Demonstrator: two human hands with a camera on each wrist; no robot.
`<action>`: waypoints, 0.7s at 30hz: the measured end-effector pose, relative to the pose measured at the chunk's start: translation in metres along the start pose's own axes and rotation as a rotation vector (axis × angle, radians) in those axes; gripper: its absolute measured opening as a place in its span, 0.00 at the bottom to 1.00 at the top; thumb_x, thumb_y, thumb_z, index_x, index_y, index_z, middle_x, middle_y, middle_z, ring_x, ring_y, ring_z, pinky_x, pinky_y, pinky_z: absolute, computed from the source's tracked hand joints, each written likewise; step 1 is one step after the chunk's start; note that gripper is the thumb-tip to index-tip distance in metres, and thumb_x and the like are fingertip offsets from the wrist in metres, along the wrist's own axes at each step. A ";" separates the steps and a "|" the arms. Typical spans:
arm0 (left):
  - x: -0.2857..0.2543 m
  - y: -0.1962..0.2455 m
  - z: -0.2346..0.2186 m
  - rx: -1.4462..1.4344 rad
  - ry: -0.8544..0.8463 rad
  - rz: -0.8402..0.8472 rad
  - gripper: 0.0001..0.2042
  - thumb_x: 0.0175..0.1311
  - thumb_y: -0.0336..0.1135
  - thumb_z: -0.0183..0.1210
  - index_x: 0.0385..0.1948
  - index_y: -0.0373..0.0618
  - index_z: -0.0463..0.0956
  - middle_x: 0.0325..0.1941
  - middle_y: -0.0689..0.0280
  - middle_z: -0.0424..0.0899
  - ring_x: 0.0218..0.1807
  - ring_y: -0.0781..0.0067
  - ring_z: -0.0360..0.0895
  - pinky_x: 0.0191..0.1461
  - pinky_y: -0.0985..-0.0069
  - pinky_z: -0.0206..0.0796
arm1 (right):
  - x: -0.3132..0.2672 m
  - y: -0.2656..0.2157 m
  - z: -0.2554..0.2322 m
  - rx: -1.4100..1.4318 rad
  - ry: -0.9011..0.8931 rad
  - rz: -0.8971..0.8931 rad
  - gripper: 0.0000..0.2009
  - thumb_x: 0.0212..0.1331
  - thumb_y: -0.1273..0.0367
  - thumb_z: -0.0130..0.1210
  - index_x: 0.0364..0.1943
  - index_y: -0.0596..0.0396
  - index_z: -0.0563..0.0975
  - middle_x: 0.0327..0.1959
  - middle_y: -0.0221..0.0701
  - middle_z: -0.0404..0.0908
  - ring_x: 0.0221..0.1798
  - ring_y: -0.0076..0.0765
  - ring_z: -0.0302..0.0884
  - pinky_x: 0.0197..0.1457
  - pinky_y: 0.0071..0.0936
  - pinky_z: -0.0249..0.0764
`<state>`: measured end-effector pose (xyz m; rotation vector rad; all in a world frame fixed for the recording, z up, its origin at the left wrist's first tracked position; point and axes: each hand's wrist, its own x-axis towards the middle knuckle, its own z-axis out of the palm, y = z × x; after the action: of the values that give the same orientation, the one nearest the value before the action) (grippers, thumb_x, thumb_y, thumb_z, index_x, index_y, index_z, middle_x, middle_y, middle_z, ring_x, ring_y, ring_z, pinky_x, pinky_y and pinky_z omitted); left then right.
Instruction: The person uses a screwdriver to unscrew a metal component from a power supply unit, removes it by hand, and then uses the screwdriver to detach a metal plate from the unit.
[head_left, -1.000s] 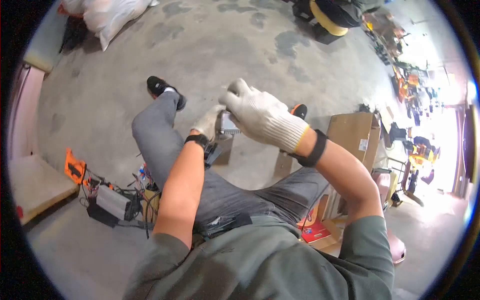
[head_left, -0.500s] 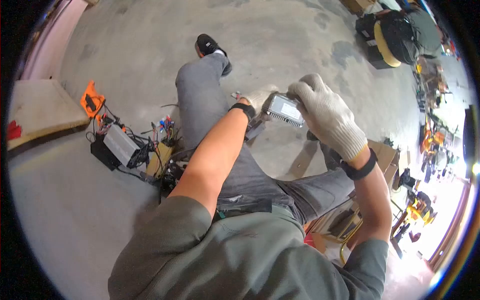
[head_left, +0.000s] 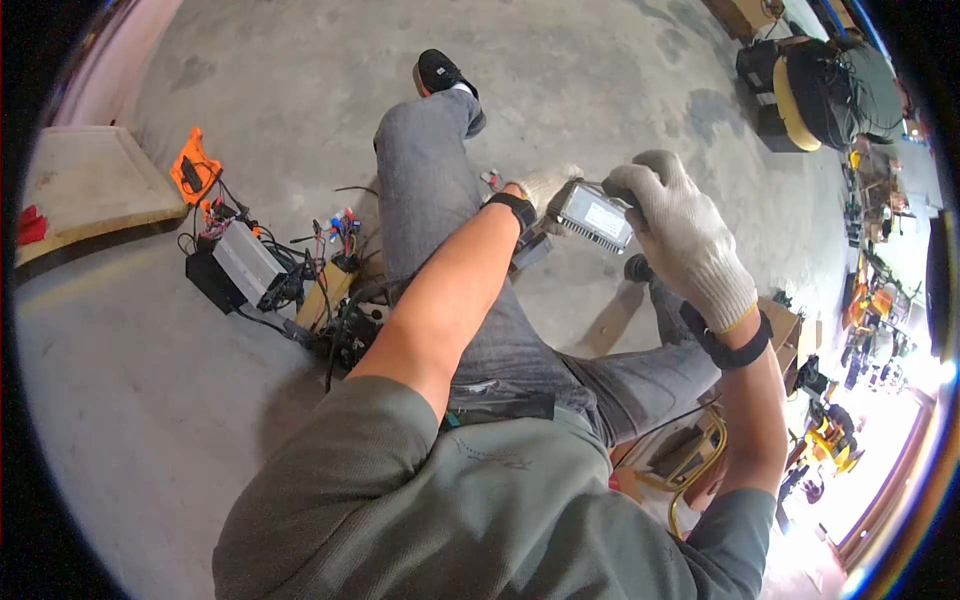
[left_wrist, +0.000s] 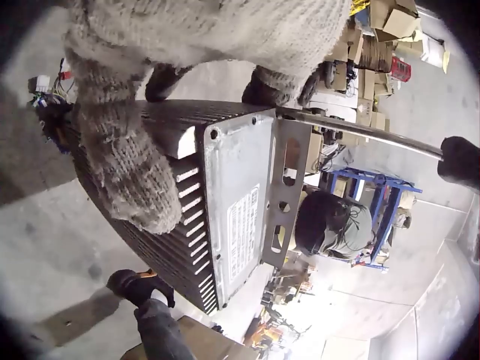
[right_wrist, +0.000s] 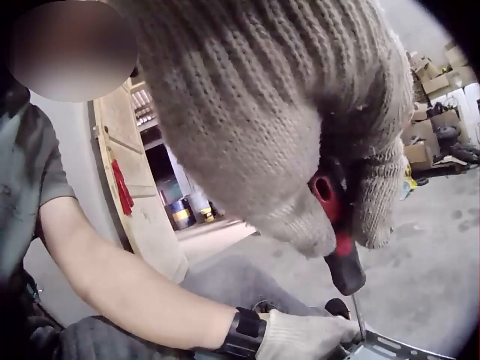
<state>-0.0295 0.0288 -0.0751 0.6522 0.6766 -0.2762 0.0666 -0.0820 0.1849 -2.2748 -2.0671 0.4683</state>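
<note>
My gloved left hand [head_left: 548,188] grips a silver metal controller box [head_left: 597,216] with cooling fins along its sides and a white label. In the left wrist view its gloved fingers [left_wrist: 124,157] lie over the finned side of the box, label face turned outward. My gloved right hand [head_left: 690,230] holds a screwdriver [right_wrist: 345,271] by its red and black handle. The screwdriver's steel shaft [left_wrist: 367,132] reaches the corner of the box beside a slotted metal flange [left_wrist: 286,176]. In the head view the right hand covers the screwdriver.
Left of my leg, a silver box [head_left: 248,262] with tangled wires lies on the concrete floor near an orange part [head_left: 195,170]. A wooden board [head_left: 100,185] stands further left. At the back right is a dark bulky thing with a yellow edge [head_left: 797,100]. Cardboard boxes [head_left: 782,328] sit beyond my right arm.
The head view has swung, so the hands and box now appear further right. The label face of the box, earlier mostly hidden, shows clearly. In the last half second both hands keep nearly the same pose.
</note>
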 end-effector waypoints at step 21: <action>0.002 -0.003 -0.001 -0.026 0.033 -0.025 0.19 0.76 0.54 0.47 0.51 0.51 0.78 0.38 0.66 0.87 0.35 0.68 0.84 0.30 0.62 0.78 | 0.009 0.000 0.005 -0.087 -0.054 0.316 0.14 0.71 0.61 0.57 0.56 0.50 0.77 0.51 0.45 0.81 0.46 0.59 0.86 0.50 0.51 0.83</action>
<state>-0.0298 0.0269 -0.0779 0.6247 0.7194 -0.2798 0.0661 -0.0740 0.1781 -2.6834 -1.7857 0.4627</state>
